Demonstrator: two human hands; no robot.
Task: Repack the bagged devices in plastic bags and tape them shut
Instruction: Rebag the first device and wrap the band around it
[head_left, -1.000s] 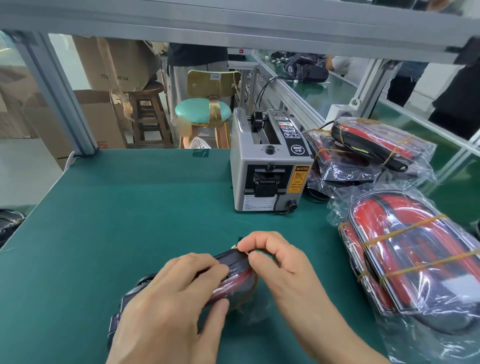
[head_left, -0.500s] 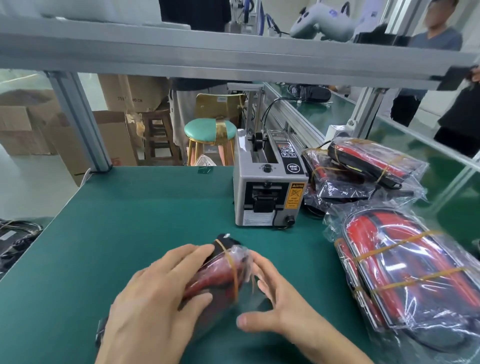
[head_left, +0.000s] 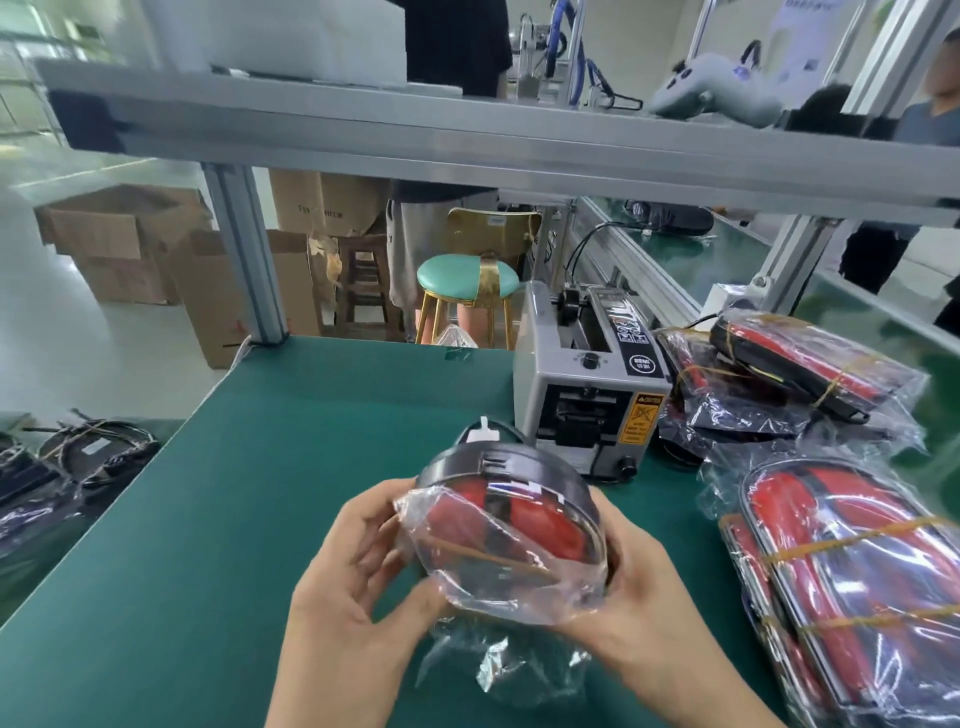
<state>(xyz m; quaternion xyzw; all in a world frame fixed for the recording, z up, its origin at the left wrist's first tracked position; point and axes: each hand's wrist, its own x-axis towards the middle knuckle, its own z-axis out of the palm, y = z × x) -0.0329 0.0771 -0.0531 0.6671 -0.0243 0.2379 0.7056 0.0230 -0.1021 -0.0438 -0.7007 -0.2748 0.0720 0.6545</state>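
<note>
A red-and-black device (head_left: 511, 514) in a clear plastic bag (head_left: 519, 582) is lifted above the green table (head_left: 260, 493), tilted up on end with its black rim toward the tape machine. My left hand (head_left: 358, 592) grips its left side and the bag's loose film. My right hand (head_left: 639, 597) cups its right side from below. A rubber band crosses the device inside the bag. Loose bag film hangs below the device.
A grey tape dispenser (head_left: 587, 395) stands just behind the device. Bagged red-and-black devices (head_left: 841, 597) pile up at the right, with more (head_left: 789, 374) behind them. An aluminium shelf beam (head_left: 467, 145) runs overhead. Bagged cables (head_left: 78, 457) lie off the table's left edge.
The device has been raised off the table and turned upright. My left hand moved from on top of it to its left side, and my right hand came under its right side.
</note>
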